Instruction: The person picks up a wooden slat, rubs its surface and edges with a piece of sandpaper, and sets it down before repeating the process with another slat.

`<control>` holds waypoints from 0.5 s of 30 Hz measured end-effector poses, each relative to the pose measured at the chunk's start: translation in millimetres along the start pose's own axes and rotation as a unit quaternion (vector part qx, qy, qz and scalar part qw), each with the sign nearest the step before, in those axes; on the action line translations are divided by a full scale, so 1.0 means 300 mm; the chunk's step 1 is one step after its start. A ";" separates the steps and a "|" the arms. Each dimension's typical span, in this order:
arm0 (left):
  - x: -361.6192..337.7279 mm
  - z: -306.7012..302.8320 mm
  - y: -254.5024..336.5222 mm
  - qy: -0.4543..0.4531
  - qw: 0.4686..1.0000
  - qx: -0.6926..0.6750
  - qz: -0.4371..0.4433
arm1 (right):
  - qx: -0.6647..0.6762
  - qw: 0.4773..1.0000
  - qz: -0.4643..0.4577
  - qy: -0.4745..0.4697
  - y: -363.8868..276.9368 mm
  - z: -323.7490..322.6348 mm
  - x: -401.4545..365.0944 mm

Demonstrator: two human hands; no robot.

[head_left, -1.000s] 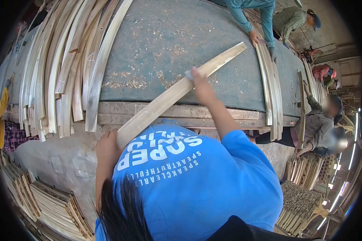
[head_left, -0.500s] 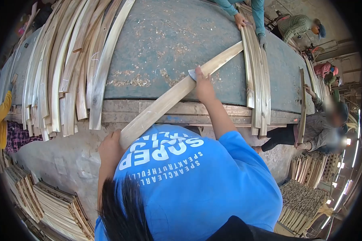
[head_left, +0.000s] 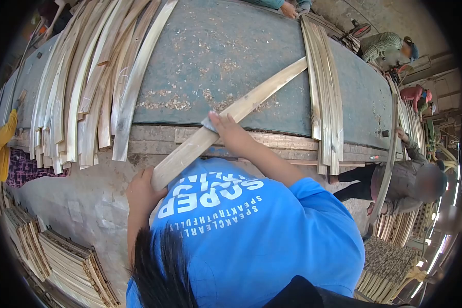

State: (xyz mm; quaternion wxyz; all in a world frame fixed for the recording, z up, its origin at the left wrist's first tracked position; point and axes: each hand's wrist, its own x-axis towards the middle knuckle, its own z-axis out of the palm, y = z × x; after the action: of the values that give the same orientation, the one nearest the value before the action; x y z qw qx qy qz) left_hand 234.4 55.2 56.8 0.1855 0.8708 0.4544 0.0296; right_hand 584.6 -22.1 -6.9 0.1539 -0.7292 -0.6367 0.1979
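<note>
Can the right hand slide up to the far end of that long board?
Probably yes. The right hand, gripping a grey blade, sits partway up the board with elbow bent, and the board is bare up to the stack of curved strips.

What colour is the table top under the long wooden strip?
Dull blue-green table top, speckled with pale sawdust, beneath the wooden strip; head view.

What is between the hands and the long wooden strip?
Nothing blocks them. The left hand grips the near end of the wooden strip directly. The right hand presses a small grey blade onto the strip, so only that tool sits between those fingers and the wood.
</note>
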 end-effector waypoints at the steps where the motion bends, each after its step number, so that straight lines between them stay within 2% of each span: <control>1: -0.011 0.003 0.008 -0.007 1.000 -0.005 -0.007 | -0.061 0.994 -0.088 -0.010 -0.067 -0.047 -0.010; 2: -0.023 0.005 0.018 -0.016 1.000 -0.010 -0.013 | 0.035 0.992 0.078 -0.096 -0.093 -0.148 -0.028; 3: -0.036 0.002 0.026 -0.018 1.000 -0.007 -0.013 | 0.039 0.992 0.078 -0.096 -0.018 -0.166 -0.033; 5: -0.047 -0.007 0.041 -0.030 0.999 -0.006 -0.017 | 0.009 0.991 0.130 0.012 0.181 -0.161 -0.011; 6: -0.054 -0.008 0.045 -0.030 0.999 -0.002 -0.014 | 0.013 0.991 0.131 0.015 0.220 -0.143 0.000; 8: -0.068 0.000 0.056 -0.025 1.000 -0.005 -0.014 | 0.189 0.951 0.225 0.092 0.277 -0.129 0.008; 9: -0.072 -0.001 0.062 -0.025 1.000 -0.001 -0.009 | 0.192 0.950 0.226 0.096 0.247 -0.107 -0.012; 10: -0.074 -0.006 0.067 -0.032 0.999 -0.007 -0.013 | 0.058 0.990 0.098 0.085 0.174 -0.060 -0.046; 11: -0.078 -0.012 0.069 -0.038 0.999 -0.012 -0.017 | -0.078 0.994 -0.032 0.072 0.120 -0.030 -0.084; 12: -0.082 -0.014 0.060 -0.038 0.999 -0.005 -0.009 | -0.074 0.994 -0.027 0.079 0.087 -0.034 -0.124; 14: -0.091 -0.018 0.031 -0.037 0.999 -0.015 -0.030 | -0.049 0.994 -0.100 -0.003 0.034 -0.073 -0.172; 15: -0.098 -0.041 0.030 -0.034 0.999 -0.011 -0.025 | -0.048 0.994 -0.099 0.004 0.066 -0.103 -0.175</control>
State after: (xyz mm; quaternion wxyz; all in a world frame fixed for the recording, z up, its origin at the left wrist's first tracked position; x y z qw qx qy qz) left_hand 221.5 30.5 75.0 0.2111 0.8576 0.4689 0.0005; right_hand 610.9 -76.0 15.6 0.1400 -0.6703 -0.7136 0.1477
